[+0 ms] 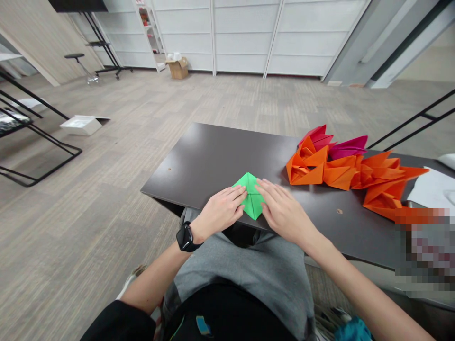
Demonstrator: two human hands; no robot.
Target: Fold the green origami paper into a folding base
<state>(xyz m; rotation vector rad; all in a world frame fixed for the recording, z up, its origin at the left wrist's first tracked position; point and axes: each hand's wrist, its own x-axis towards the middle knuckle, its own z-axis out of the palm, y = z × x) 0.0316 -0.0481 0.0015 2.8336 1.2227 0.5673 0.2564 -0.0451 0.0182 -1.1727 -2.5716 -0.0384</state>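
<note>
A folded sheet of green origami paper (pixel 253 201) lies at the near edge of the dark table (pixel 220 151), with crease lines meeting near its middle. My left hand (pixel 223 206) rests flat on its left side, fingers stretched out over the paper. On the opposite side, my right hand (pixel 280 208) lies with extended fingers touching the paper's right part. Both hands cover the side corners of the paper. Neither hand grips anything.
Several folded orange paper pieces (pixel 341 173) and magenta ones (pixel 348 147) sit on the table to the right. Beyond them is a white sheet (pixel 435 189). A cardboard box (pixel 178 68) and a white box (pixel 81 125) stand on the floor.
</note>
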